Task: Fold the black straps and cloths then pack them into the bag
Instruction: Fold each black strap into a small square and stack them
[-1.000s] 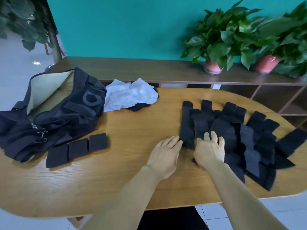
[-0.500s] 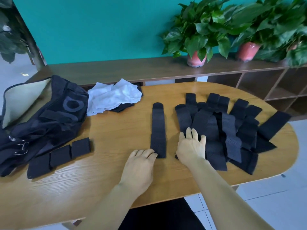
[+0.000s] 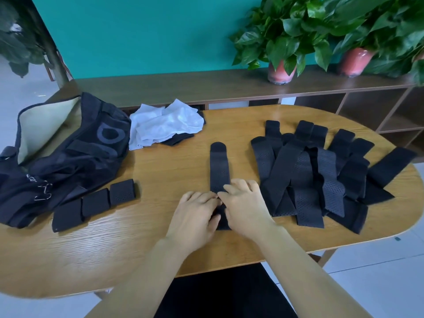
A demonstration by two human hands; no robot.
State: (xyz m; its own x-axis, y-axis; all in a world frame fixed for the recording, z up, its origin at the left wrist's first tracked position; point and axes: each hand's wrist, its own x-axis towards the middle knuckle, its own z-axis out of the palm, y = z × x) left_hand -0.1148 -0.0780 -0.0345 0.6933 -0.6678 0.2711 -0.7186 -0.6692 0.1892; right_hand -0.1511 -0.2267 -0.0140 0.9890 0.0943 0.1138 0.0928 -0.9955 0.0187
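Head view: left hand point(image 3: 195, 214) and right hand point(image 3: 244, 208) pinch the near end of one black strap point(image 3: 219, 166) lying lengthwise on the bench point(image 3: 160, 180), fingers curled. Uneven pulling could skew the fold; springy fabric may reopen.

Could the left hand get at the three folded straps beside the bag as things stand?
Probably yes. The folded straps lie in a row on bare table left of the left hand, with nothing between them. That hand would first have to let go of the single strap both hands are gripping.
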